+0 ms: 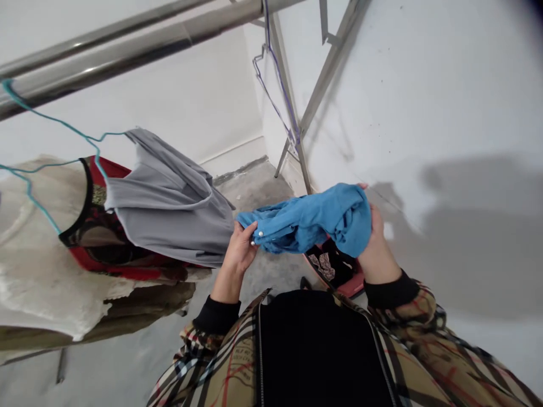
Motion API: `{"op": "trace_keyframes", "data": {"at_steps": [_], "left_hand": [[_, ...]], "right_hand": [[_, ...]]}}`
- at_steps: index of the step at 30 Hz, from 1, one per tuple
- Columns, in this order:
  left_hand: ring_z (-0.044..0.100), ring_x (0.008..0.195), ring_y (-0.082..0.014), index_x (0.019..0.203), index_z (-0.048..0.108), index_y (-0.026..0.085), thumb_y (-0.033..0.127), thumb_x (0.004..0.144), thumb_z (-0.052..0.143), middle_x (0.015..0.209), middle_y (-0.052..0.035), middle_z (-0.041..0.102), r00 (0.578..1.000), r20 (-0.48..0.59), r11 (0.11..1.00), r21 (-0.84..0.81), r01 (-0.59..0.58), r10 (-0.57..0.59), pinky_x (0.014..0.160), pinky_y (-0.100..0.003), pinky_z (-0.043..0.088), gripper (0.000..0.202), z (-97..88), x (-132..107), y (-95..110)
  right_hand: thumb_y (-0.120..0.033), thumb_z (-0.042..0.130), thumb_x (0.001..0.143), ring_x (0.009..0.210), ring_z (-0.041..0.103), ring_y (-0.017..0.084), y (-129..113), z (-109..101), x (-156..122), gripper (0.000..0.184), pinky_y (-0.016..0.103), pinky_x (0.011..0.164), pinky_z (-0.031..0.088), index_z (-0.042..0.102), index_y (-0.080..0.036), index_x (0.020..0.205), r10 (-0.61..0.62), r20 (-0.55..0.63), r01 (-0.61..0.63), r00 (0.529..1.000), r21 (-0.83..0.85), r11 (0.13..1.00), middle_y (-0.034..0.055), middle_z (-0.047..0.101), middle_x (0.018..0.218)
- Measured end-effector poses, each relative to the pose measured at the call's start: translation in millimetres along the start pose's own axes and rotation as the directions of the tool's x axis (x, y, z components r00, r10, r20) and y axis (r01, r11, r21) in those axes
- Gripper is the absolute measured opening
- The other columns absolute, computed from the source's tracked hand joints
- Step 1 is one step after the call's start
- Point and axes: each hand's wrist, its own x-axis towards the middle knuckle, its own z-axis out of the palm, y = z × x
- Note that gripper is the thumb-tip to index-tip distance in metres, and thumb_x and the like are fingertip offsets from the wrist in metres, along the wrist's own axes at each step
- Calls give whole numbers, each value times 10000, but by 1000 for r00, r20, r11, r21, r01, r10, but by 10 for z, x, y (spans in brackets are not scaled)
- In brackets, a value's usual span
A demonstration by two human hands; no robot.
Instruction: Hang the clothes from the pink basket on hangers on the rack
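The left hand and right hand grasped a bunched blue shirt, fingers curled into it, just beside a hanging grey garment.

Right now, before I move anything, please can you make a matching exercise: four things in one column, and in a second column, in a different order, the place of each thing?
Things:
1. blue garment
2. teal wire hanger
3. purple wire hanger
4. red container

Places:
A. on the concrete floor, with dark cloth inside
B. hooked over the steel rail
C. hanging beside the metal stand leg
D. gathered between the left hand and the right hand

Pairs: 1-D, 2-B, 3-C, 4-A
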Motion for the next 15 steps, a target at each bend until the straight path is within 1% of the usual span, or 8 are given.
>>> {"op": "trace_keyframes", "data": {"at_steps": [2, 4, 6, 8, 10, 11, 13, 15], "left_hand": [[674, 876, -143, 1277, 444, 302, 232, 705, 772, 1117, -23, 655, 996, -21, 995, 46, -90, 92, 734, -252, 553, 663, -97, -92, 18], [610, 1150, -212, 1433, 269, 341, 205, 677, 786, 1374, -90, 522, 979, -49, 971, 148, -189, 198, 913, -345, 527, 927, -176, -161, -22], [382, 1405, -282, 1491, 193, 298, 166, 632, 807, 1557, -145, 298, 937, -27, 891, 322, -321, 347, 1096, -423, 392, 1064, -225, -214, -86], [149, 1500, -317, 1487, 256, 218, 151, 585, 833, 1613, -168, 159, 868, 78, 751, 468, -467, 491, 1189, -450, 233, 1073, -242, -262, -132], [124, 1503, -334, 1462, 324, 179, 155, 543, 859, 1601, -183, 209, 816, 192, 673, 479, -563, 546, 1206, -461, 184, 1063, -240, -311, -137], [183, 1489, -338, 1448, 355, 179, 159, 535, 866, 1574, -182, 283, 811, 227, 682, 447, -579, 540, 1201, -462, 204, 1047, -238, -336, -124], [375, 1404, -340, 1372, 472, 193, 175, 550, 861, 1449, -152, 491, 841, 261, 758, 365, -540, 474, 1168, -457, 294, 910, -241, -385, -81], [544, 1249, -341, 1176, 635, 188, 196, 577, 845, 1218, -104, 671, 899, 264, 850, 313, -423, 350, 1099, -458, 399, 636, -258, -427, -30]], "right_hand": [[-424, 616, 763, 1136, 572, 236, -66, 318, 35, 156, 406, 959, 465, 641, -325, 881, -10, -2, 10, 1000, 47, 999, 4, 656, 900], [-411, 593, 803, 1127, 581, 236, -112, 651, 38, 143, 422, 934, 492, 630, -304, 891, 28, 67, -30, 997, 23, 999, 9, 650, 928], [-422, 571, 833, 1128, 580, 243, -120, 966, 20, 158, 427, 908, 514, 619, -280, 882, 74, 149, -71, 986, -21, 997, 29, 646, 940], [-419, 568, 842, 1129, 577, 241, -86, 1239, -10, 166, 416, 907, 526, 613, -258, 846, 98, 194, -89, 976, -55, 994, 44, 639, 916], [-424, 563, 848, 1118, 579, 231, -30, 1447, -44, 191, 398, 915, 532, 604, -245, 798, 106, 229, -91, 968, -77, 993, 47, 630, 867], [-428, 557, 853, 1111, 580, 222, -2, 1522, -58, 202, 390, 918, 535, 600, -244, 783, 107, 244, -88, 964, -88, 992, 43, 625, 845], [-429, 555, 858, 1095, 584, 204, 40, 1606, -71, 210, 369, 907, 545, 601, -244, 771, 90, 272, -58, 958, -124, 991, 30, 620, 816], [-424, 559, 862, 1092, 585, 195, 67, 1605, -50, 208, 354, 888, 554, 617, -240, 784, 42, 310, 7, 950, -157, 987, 24, 630, 822]]}}
